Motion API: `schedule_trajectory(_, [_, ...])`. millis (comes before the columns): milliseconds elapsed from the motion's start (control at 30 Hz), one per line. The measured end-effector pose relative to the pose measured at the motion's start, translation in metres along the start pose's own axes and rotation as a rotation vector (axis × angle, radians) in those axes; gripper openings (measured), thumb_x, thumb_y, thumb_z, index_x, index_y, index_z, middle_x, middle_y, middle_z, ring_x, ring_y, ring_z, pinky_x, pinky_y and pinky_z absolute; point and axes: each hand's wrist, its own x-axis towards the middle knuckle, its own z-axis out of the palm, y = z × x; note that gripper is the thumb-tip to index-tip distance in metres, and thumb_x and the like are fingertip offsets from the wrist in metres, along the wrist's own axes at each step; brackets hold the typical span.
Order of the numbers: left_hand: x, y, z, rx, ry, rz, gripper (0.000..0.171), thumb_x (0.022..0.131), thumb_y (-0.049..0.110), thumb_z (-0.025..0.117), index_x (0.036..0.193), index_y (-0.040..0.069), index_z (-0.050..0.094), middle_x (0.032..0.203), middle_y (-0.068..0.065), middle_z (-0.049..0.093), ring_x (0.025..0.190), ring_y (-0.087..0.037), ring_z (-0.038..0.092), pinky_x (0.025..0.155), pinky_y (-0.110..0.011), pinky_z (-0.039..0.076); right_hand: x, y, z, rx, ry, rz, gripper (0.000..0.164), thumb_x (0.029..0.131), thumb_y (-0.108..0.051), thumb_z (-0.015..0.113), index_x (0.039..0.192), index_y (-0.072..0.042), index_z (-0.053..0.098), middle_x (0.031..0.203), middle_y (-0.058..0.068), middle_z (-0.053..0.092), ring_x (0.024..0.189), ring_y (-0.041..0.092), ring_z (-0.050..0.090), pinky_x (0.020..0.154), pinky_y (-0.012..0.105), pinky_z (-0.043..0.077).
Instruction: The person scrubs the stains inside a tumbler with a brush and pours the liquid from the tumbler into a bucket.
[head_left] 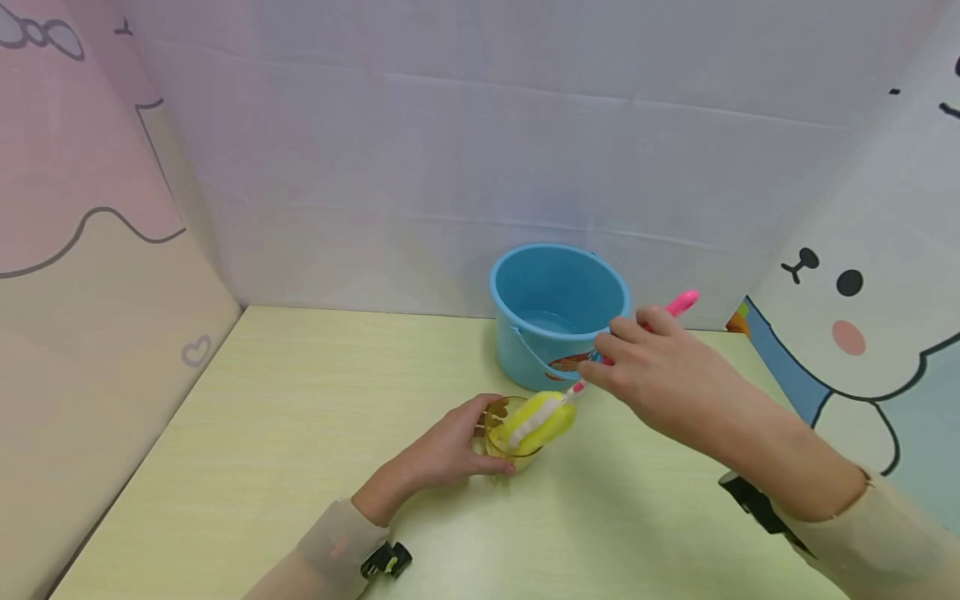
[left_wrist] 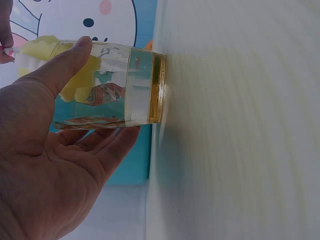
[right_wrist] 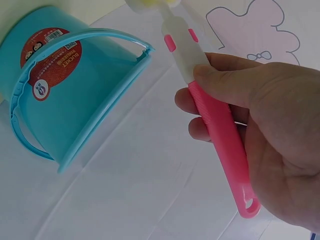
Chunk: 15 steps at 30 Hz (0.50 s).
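Observation:
My left hand grips an amber-tinted drinking glass round its side, thumb on one side and fingers on the other. The glass stands upright on the table. A bottle brush with a yellow and white sponge head slants into its mouth, and the yellow sponge shows through the glass wall in the left wrist view. My right hand holds the brush by its pink handle, thumb on top near the white collar and fingers curled beneath.
A light blue bucket with a red label and a hanging handle stands just behind the glass, near the back wall. The pale wood-grain table stretches left and forward. Printed cloth panels close in the sides and the back.

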Motion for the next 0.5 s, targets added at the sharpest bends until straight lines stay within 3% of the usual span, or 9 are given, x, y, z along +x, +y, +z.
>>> schedule_trajectory(233, [-0.0002,0.0007,0.0002,0.002,0.001,0.004,0.092,0.083,0.034,0.095,0.156,0.012,0.044,0.144,-0.001,0.058,0.13,-0.019,0.057,0.111,-0.041,0.048,-0.0012,-0.0007,0.0033,0.014,0.021,-0.004,0.052,0.074,-0.019,0.098,0.121,-0.021,0.075,0.105,0.005,0.068,0.094,0.026,0.057,0.08,0.043,0.043])
schedule_trajectory(500, [0.0004,0.0001,0.0008,-0.006,-0.003,-0.002,0.092,0.083,0.033,0.095,0.156,0.012,0.044,0.146,-0.001,0.057,0.13,-0.019,0.057,0.111,-0.04,0.049,-0.0014,-0.0025,0.0045,0.022,0.02,-0.001,0.049,0.076,-0.018,0.097,0.119,-0.022,0.075,0.103,0.003,0.068,0.092,0.026,0.057,0.078,0.043,0.044])
